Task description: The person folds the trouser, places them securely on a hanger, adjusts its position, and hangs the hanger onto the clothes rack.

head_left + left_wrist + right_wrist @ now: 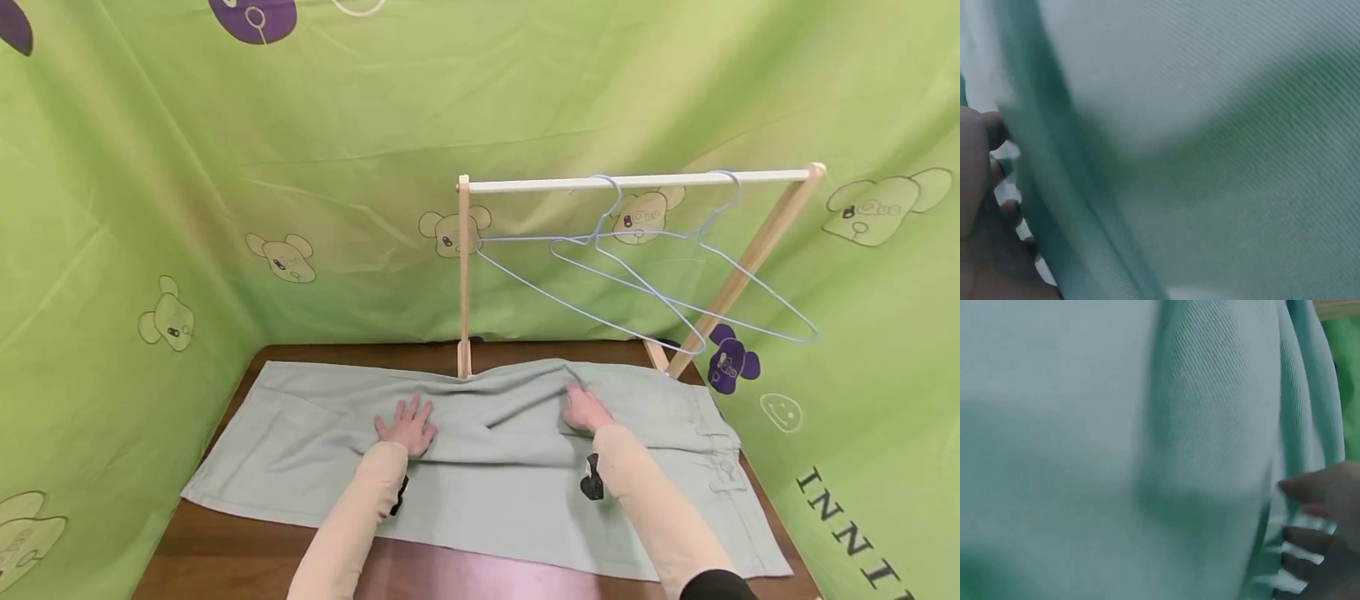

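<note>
Pants (487, 496), lying long from side to side on the brown table (198, 542), right under the left hand (407, 430), spread wide near the middle, and the right hand (587, 410), bent, nearer the waist end (738, 500), with no telling if pinching.

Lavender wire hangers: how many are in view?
2: one lavender wire hanger hangs near the middle of the white horizontal rail, the other nearer its right end. None looks hidden.

Your head view was bright, glare paling the table (480, 577) below your left hand (407, 429) and right hand (587, 409); dim wrist views showed partly blurred, shadowed trousers (1229, 244).
</note>
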Available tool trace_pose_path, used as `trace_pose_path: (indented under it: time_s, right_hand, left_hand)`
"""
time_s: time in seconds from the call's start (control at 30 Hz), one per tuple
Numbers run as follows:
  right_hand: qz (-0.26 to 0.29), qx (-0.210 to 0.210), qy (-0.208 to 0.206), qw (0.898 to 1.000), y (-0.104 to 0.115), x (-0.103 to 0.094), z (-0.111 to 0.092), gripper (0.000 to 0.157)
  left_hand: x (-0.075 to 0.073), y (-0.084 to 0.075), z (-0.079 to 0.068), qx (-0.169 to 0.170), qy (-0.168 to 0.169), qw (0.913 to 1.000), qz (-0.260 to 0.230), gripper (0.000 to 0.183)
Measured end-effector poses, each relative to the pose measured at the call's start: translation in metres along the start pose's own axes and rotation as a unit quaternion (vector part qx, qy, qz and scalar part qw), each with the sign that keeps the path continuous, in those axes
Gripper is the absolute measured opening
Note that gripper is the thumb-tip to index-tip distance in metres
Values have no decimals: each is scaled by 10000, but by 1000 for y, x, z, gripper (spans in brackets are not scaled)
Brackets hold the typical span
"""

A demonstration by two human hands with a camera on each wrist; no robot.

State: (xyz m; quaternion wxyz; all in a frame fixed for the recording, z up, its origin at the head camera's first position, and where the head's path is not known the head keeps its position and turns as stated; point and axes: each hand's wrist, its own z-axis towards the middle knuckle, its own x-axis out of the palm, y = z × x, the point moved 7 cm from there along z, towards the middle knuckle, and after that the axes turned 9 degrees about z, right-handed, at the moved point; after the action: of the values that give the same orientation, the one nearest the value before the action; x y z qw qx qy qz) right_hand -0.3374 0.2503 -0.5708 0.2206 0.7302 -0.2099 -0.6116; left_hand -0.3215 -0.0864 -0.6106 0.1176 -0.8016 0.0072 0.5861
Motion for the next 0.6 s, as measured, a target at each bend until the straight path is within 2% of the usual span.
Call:
trace_pose_path:
  time_s: [0.07, 0.2, 0.3, 0.37, 0.43, 0.53, 0.6]
  right_hand:
    - [39, -213, 147, 9997, 2, 0, -10, 48]
    - [39, -536, -408, 9977, -12, -18, -36, 41]
    - [-17, -257, -792, 9965, -45, -37, -58, 39]
    - [-164, 32, -1067, 9942, -72, -52, -74, 39]
    - [-258, 486, -1340, 9895, -100, -66, -90, 42]
    - [-81, 1277, -1571, 9793, -140, -83, -113, 53]
    - [259, 1923, -1525, 9691, -164, -89, -128, 66]
  left_hand:
    - [-4, 8, 0, 29, -206, 9998, -29, 55]
    - [-20, 40, -13, -22, -979, 9951, -149, 52]
    - [-30, 78, -29, -299, -1418, 9891, -270, 49]
    - [-34, 105, -39, -573, -1547, 9854, -424, 50]
    - [-35, 129, -48, -843, -1466, 9838, -593, 53]
    - [-29, 156, -57, -1148, -991, 9836, -979, 64]
    - [-22, 167, -63, -1296, -616, 9813, -1280, 72]
